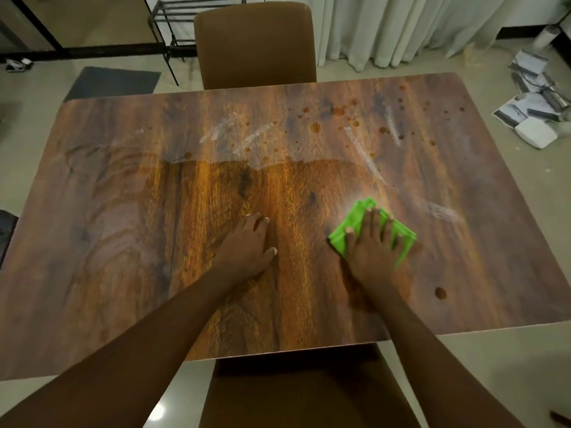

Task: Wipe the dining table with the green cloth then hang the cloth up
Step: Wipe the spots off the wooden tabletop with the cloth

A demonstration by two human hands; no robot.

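The wooden dining table [108,211] fills the view. Brown drops [315,127] and pale smears [364,152] mark its far half and right side. A folded green cloth [349,234] lies on the table right of centre, and my right hand [375,251] presses flat on top of it with fingers spread. My left hand [247,245] rests flat on the bare wood at the centre, holding nothing. One more brown spot [440,292] sits near the right front edge.
A brown chair [256,44] stands at the far side of the table and another [306,393] is below me at the near side. A black metal rack [173,29] stands behind, by white curtains [401,26]. Papers and a white box [537,131] lie on the floor at right.
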